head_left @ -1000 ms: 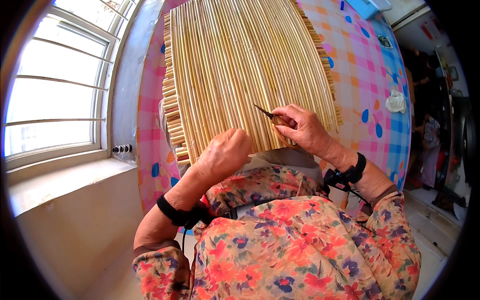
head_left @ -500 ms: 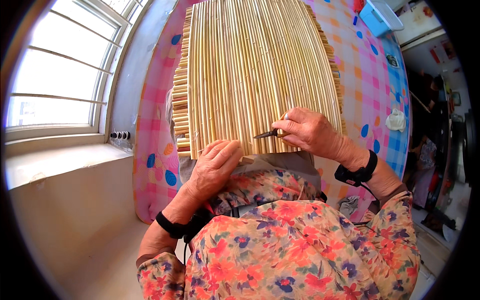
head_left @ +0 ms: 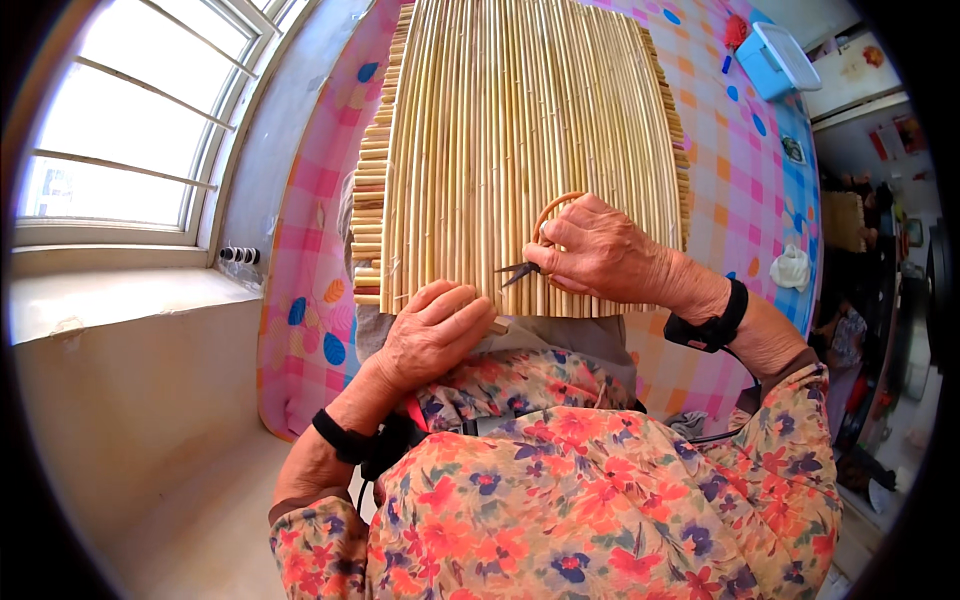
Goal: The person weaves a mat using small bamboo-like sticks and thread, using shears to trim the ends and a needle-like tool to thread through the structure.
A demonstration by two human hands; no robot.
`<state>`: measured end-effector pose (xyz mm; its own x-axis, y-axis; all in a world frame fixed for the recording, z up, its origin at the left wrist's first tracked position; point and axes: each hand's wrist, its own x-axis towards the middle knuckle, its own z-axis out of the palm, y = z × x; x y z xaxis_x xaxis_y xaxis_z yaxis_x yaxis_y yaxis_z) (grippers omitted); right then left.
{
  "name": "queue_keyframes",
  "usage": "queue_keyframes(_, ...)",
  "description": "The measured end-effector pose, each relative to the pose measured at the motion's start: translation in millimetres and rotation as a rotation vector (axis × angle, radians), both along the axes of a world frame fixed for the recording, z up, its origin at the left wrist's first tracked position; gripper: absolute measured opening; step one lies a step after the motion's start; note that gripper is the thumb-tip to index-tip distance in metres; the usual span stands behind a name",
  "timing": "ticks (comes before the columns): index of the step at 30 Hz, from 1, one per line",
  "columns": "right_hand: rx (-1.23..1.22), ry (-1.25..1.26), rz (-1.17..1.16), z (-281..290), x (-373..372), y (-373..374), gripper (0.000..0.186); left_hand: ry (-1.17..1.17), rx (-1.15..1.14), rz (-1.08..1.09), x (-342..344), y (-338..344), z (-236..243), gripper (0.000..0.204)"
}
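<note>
A mat of pale yellow cane rods (head_left: 520, 110) lies before me, its near edge over grey-clad legs, with rows of short stick ends along both sides. My left hand (head_left: 435, 330) is closed over the near edge, left of centre, fingers curled; a small pale wooden piece (head_left: 495, 326) shows by its fingertips, partly hidden. My right hand (head_left: 600, 250) grips scissors (head_left: 518, 270) with dark blades and tan looped handles, the blades parted just above the rods near that edge, right of my left hand.
Pink, orange and blue checked bedding (head_left: 750, 190) surrounds the mat, carrying a blue plastic bin (head_left: 768, 68) and a white cloth (head_left: 789, 270). A barred window with sill (head_left: 120, 295) is at left. A person (head_left: 848, 335) is partly visible in the dim area at right.
The scissors have turned from pointing up-left to pointing down-left, and the blades have parted. My left hand has shifted slightly downward, still at the mat's near edge.
</note>
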<state>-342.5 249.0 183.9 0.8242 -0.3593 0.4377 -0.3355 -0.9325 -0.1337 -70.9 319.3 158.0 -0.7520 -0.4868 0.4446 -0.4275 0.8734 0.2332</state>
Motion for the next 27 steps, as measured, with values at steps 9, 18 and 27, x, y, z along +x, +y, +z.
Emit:
queue_keyframes(9, 0.155, -0.069, 0.055, -6.1, 2.1, -4.0, 0.028, 0.028, -0.022, -0.001, 1.2, 2.2, -3.6, 0.036)
queue_keyframes(18, 0.409, -0.035, 0.034, -15.7, -0.3, -5.7, 0.033, 0.058, -0.022, -0.007, 1.2, 0.4, -3.6, 0.030)
queue_keyframes(27, 0.587, 0.014, -0.044, -15.2, -4.3, -1.2, 0.035, 0.067, -0.048, -0.007, -0.5, -0.5, -5.1, 0.026)
